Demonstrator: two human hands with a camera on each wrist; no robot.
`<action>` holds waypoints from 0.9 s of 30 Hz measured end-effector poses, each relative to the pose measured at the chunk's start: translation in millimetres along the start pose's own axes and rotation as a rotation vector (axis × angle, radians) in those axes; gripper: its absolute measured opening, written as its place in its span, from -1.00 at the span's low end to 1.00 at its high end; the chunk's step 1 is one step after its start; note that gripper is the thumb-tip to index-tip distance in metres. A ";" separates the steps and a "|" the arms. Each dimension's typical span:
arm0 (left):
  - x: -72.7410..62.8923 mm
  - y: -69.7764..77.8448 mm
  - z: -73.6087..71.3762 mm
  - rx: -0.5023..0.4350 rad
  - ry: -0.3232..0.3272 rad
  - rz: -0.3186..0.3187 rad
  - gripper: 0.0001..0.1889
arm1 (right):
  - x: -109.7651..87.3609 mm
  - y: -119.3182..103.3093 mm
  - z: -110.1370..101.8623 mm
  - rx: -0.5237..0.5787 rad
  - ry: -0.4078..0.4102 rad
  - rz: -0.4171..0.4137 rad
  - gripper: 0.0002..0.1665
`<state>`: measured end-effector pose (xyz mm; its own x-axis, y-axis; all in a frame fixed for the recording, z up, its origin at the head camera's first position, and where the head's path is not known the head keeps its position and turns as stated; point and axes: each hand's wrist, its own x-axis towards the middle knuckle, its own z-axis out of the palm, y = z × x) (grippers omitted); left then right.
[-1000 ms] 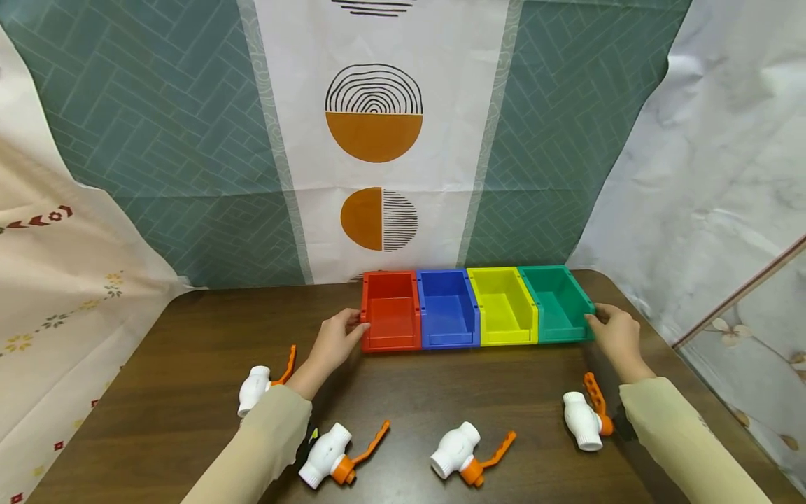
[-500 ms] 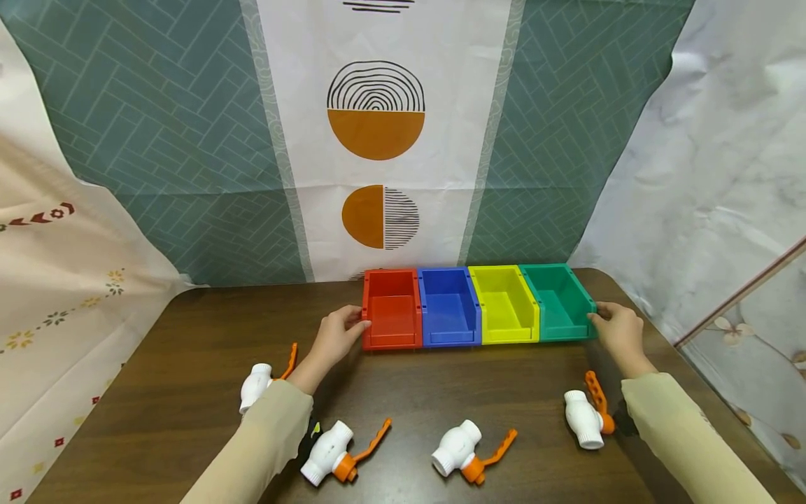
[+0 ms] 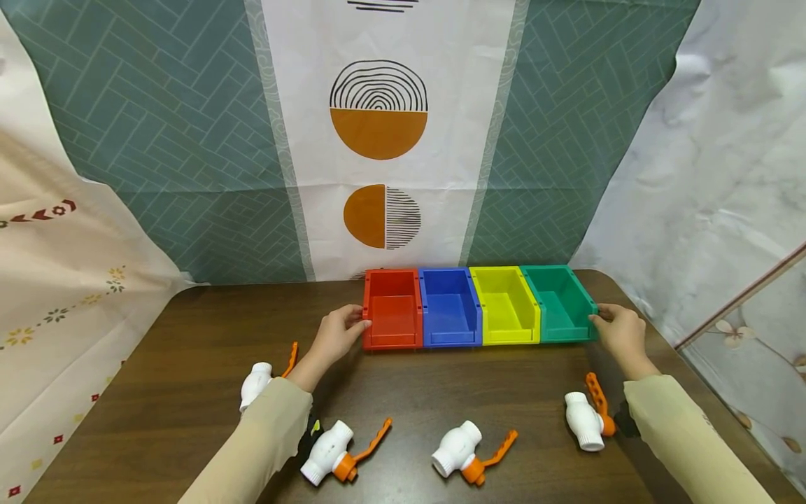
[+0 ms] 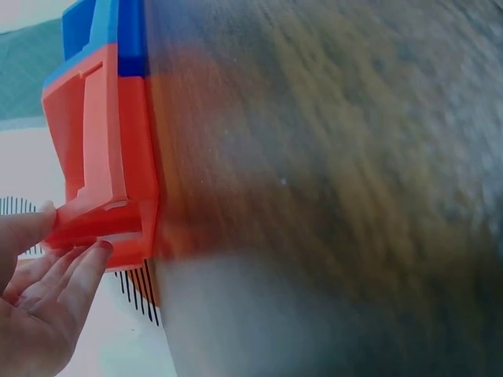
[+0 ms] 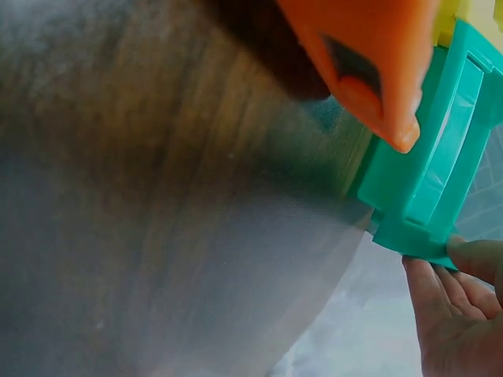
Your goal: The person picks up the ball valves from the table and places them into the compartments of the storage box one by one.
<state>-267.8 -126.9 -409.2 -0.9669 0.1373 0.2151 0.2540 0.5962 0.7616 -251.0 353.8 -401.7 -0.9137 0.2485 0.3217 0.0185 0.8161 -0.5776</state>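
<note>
Four joined storage bins stand in a row at the back of the table: a red bin (image 3: 393, 322), a blue bin (image 3: 450, 315), a yellow bin (image 3: 506, 308) and a green bin (image 3: 559, 308). My left hand (image 3: 338, 336) grips the red bin's outer side, thumb over its edge; the left wrist view shows the fingers against that side wall. At the other end, my right hand (image 3: 620, 336) pinches the green bin's outer side between thumb and fingers, which the right wrist view confirms. Nothing lies inside the bins.
Several white ball valves with orange handles lie on the brown table (image 3: 390, 399): one valve (image 3: 255, 383) partly behind my left forearm, others (image 3: 327, 451) (image 3: 457, 448) in front, and one valve (image 3: 584, 420) beside my right sleeve. A patterned cloth (image 3: 208, 210) hangs behind.
The head view has shifted very slightly. Both hands keep their hold at the two ends of the bin row, and the bins and valves show no clear movement.
</note>
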 end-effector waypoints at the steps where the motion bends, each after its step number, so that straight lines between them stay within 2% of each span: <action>1: -0.3 0.2 -0.3 0.002 0.000 0.002 -0.63 | -0.1 0.2 -0.1 0.000 0.000 -0.003 -0.60; 6: -1.4 0.0 -1.8 0.014 0.008 0.023 -0.64 | -2.0 -0.6 -0.6 -0.007 -0.006 -0.002 -0.60; 12: -2.4 -1.7 -3.0 0.024 0.007 0.014 -0.65 | -4.2 -2.6 -0.5 -0.009 -0.025 0.008 -0.59; 27: -9.1 -3.0 -10.5 0.041 0.001 0.003 -0.66 | -8.1 -7.2 0.4 0.000 -0.029 -0.030 -0.59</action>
<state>-259.5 -138.2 -407.0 -0.9662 0.1378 0.2180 0.2554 0.6282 0.7350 -243.9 345.7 -400.4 -0.9250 0.2089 0.3173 -0.0090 0.8229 -0.5680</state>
